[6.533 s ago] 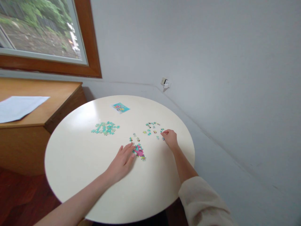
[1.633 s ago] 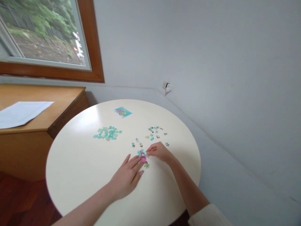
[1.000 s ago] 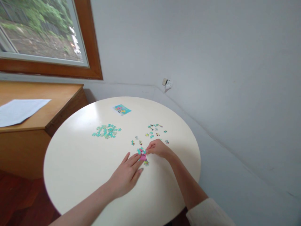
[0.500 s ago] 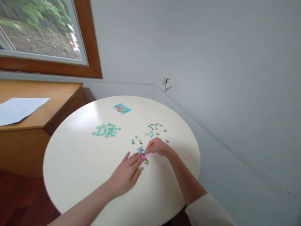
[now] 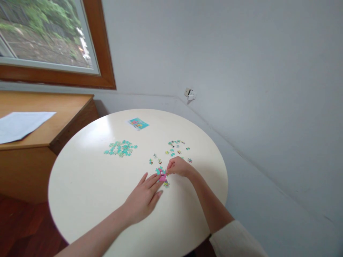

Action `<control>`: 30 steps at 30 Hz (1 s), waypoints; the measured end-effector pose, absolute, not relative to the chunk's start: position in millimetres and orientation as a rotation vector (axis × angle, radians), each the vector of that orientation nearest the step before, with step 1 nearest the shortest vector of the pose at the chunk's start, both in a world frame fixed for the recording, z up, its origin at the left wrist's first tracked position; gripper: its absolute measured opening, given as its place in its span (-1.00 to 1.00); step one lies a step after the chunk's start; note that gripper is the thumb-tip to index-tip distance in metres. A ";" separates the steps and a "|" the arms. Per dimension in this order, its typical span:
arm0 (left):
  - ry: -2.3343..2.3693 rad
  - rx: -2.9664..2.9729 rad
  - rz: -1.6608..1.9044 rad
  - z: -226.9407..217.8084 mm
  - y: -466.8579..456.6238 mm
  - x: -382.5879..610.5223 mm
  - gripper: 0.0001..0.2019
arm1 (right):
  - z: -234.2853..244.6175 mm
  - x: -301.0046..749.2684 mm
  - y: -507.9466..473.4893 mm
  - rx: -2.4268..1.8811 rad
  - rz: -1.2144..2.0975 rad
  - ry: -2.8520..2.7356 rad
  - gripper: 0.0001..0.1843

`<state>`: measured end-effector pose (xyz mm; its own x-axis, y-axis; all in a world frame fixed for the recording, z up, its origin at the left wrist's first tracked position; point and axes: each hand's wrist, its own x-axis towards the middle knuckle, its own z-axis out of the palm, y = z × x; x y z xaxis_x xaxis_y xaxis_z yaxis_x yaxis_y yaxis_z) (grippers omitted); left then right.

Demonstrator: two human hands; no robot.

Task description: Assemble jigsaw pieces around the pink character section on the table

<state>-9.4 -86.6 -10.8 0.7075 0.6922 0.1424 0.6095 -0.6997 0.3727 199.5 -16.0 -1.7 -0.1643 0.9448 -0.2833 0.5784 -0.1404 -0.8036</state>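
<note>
A small joined section of jigsaw puzzle (image 5: 162, 177), pink and teal with a cartoon face, lies flat on the white round table (image 5: 88, 192). My left hand (image 5: 144, 196) rests with fingers stretched out, the fingertips on the section's left side. At its right edge my right hand (image 5: 178, 167) pinches a small puzzle piece (image 5: 168, 174), mostly hidden by the fingers. Just beyond the section lie a few loose pieces (image 5: 159, 161). More loose pieces (image 5: 172, 151) are scattered behind my right hand.
A pile of teal puzzle pieces (image 5: 121, 148) lies to the left. Farther back is a picture card (image 5: 138, 124) with colourful cartoon figures. A wooden cabinet (image 5: 72, 107) bearing white paper (image 5: 24, 123) stands at the left. The wall has a socket with a plug (image 5: 191, 94).
Both hands keep nearly the same place at the joined section. The view has shifted very slightly; nothing else has visibly moved.
</note>
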 end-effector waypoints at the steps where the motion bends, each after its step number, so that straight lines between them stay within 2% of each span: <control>1: 1.025 2.619 0.400 -10.8 -86.5 -9.3 -0.59 | -2.0 199.4 -16.1 -1.694 1.236 -1.718 -0.93; 10: 0.999 2.625 0.458 -12.8 -86.9 -10.7 -0.59 | -6.7 210.8 -22.3 -1.507 1.290 -1.435 -0.82; 17: 1.002 2.606 0.497 -9.9 -87.6 -11.3 -0.59 | -13.1 216.3 -39.7 -1.354 0.999 -1.120 -0.71; 24: 1.009 2.523 0.677 -15.4 -84.3 -14.4 -0.63 | -17.7 232.3 -38.1 -1.383 0.436 -0.753 -0.75; 30: 1.042 2.404 0.964 -10.8 -83.9 -17.5 -0.67 | -19.5 245.4 -37.1 -1.380 0.374 -0.636 -0.77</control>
<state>-17.5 -83.9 -10.8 0.4988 0.7416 0.4486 0.5051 -0.6693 0.5449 245.4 -37.1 -19.5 0.7792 0.5950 0.1968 0.1175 0.1698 -0.9784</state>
